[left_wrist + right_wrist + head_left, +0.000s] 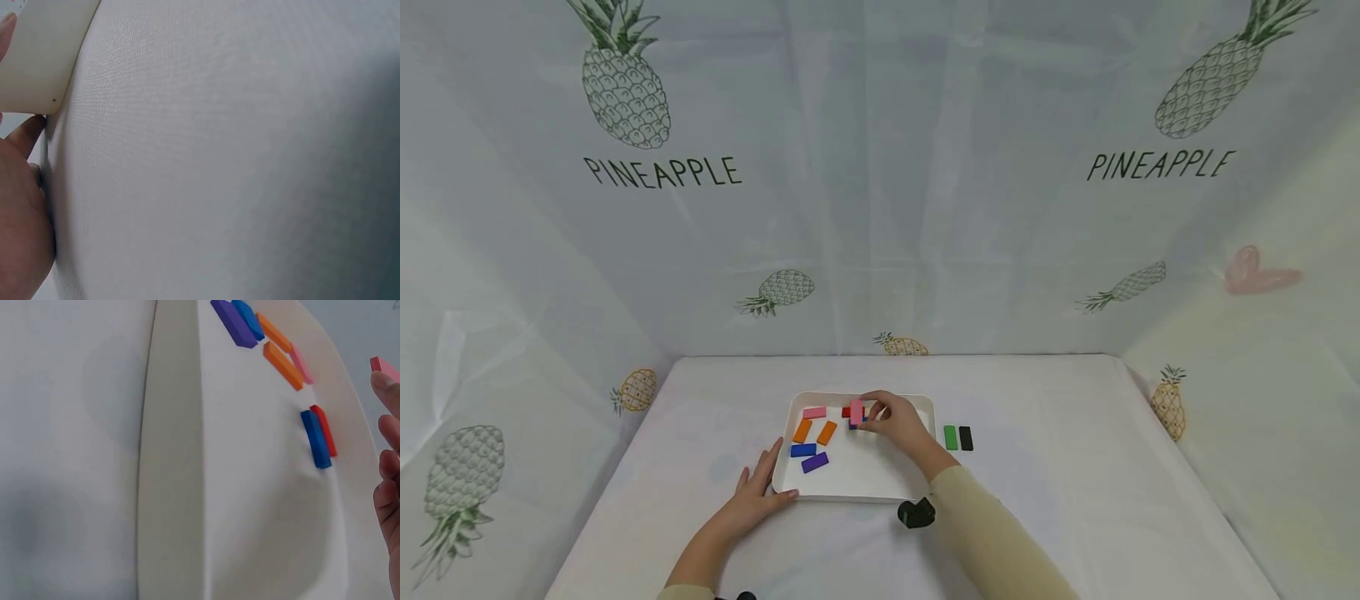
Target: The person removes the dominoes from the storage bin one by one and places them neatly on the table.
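Note:
My right hand (898,425) pinches a pink block (856,412) between thumb and fingers, above the far part of a white tray (872,475). In the right wrist view, the held pink block (385,366) shows at the right edge. Just under it in the tray lie a red block (324,431) and a blue block (317,440), side by side. My left hand (748,502) rests at the tray's near left corner, fingers along the left side and thumb at the front edge. In the left wrist view, only part of the left hand (22,212) shows beside the tray corner.
In the tray's left part lie another pink block (814,412), two orange blocks (827,432), a blue block (802,450) and a purple block (815,462). Right of the tray, a green block (951,437) and a black block (966,438) lie on the white-covered table (1075,500).

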{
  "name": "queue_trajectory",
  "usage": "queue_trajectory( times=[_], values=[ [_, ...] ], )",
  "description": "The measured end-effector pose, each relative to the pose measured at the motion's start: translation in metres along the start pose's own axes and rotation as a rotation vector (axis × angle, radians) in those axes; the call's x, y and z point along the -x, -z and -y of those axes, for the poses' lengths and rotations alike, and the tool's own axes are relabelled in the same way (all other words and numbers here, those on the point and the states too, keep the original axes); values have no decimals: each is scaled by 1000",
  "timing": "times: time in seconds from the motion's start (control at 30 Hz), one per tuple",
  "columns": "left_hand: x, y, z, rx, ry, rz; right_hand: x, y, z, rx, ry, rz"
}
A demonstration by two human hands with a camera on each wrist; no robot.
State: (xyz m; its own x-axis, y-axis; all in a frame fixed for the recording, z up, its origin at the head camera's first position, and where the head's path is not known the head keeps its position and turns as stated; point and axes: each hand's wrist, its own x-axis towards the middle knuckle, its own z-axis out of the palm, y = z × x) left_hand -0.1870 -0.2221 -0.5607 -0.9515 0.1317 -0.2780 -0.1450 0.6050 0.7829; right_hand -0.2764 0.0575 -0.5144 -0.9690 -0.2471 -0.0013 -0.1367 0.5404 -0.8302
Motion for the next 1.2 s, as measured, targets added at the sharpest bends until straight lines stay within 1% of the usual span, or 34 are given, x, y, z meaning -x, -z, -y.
queue_trajectory(
  times=[0.13, 0.3, 0.4, 0.53, 0.73, 1.0, 1.2],
  values=[
    [2, 1, -1, -2, -4, -3, 6, 14, -1, 26, 13, -3],
    [5, 1, -5, 0, -15, -1, 18, 32, -7, 11, 24, -13],
    [6, 0, -7, -5, -16, -4, 26, 42, -10, 8, 11, -21],
    [5, -1, -5, -15, -10, -6, 37, 56, -11, 9, -3, -38],
    [3, -1, -2, -14, -4, -14, 50, 75, -15, 13, 16, -43],
    [0, -1, 2, -5, -10, -17, 68, 100, -36, 24, 27, -39],
    [-1, -1, 3, -1, -19, -19, 79, 116, -59, 55, -15, -85]
  ],
)
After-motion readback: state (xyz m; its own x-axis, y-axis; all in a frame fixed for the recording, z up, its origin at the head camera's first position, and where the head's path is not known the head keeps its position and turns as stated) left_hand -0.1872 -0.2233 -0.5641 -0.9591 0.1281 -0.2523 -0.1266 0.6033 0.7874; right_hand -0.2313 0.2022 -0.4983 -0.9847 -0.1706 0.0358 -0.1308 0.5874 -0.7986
